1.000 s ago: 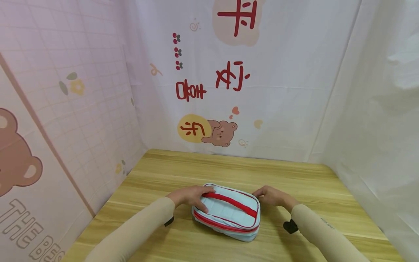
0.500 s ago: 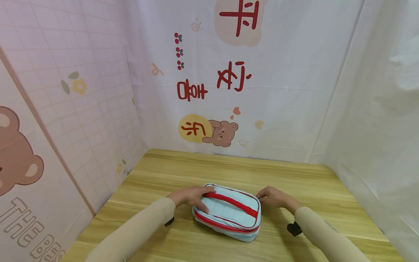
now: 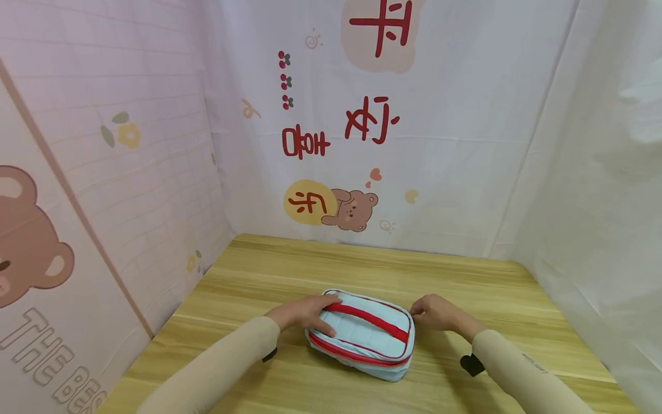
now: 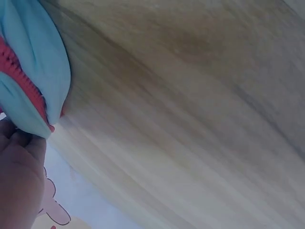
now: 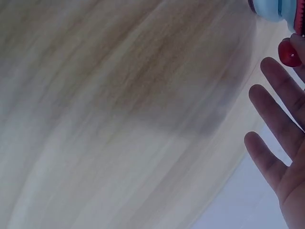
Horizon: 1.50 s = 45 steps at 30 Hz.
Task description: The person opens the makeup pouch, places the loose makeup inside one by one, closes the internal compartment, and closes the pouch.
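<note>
A light blue zippered pouch with red piping lies on the table, its red strap handle running across the top. My left hand grips the pouch's left end, thumb on the lid and fingers at the far left corner. In the left wrist view, the fingertips press into the blue fabric beside the red zipper. At the pouch's right far corner is my right hand. It pinches a glossy red zipper pull, while the other fingers are spread in the right wrist view.
The pouch rests on a wood-grain table. White printed curtains hang behind it and on both sides. A dark wrist strap shows below the right sleeve.
My right hand has moved a little to the right, along the pouch's right end. My left hand keeps its grip, and the pouch has barely moved.
</note>
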Motion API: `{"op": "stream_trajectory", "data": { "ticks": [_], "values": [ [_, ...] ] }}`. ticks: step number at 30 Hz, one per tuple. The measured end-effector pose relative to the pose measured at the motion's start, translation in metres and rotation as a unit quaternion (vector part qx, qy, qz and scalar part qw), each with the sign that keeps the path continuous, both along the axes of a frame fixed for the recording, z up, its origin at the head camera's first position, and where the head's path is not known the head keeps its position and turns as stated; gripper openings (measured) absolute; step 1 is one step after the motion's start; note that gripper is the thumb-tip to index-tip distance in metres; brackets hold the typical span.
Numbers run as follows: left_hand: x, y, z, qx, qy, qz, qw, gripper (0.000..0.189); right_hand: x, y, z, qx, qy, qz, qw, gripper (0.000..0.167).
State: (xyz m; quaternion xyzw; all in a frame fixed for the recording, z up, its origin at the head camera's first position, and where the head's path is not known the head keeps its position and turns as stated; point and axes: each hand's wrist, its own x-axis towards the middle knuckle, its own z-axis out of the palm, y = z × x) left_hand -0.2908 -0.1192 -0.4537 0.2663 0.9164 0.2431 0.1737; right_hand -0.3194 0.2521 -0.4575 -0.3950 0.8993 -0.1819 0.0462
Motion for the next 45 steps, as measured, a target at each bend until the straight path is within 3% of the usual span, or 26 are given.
{"op": "stream_trajectory", "data": {
  "ticks": [9,20,40,45],
  "values": [
    [0.001,0.006,-0.003,-0.002,0.009,0.008,0.9999,0.082,0.007,0.011,0.002,-0.01,-0.018,-0.016,0.9997,0.008],
    [0.001,0.007,-0.003,-0.001,0.02,0.012,0.9997,0.081,0.021,0.017,0.002,-0.03,-0.102,-0.039,0.9936,0.009],
    [0.001,0.006,-0.006,0.006,0.014,0.027,0.9995,0.081,0.068,-0.001,0.004,-0.089,-0.198,-0.005,0.9761,0.009],
    [0.001,0.007,-0.007,0.007,0.014,0.028,0.9995,0.081,0.073,-0.005,0.003,-0.098,-0.213,0.012,0.9721,0.01]
  ]
}}
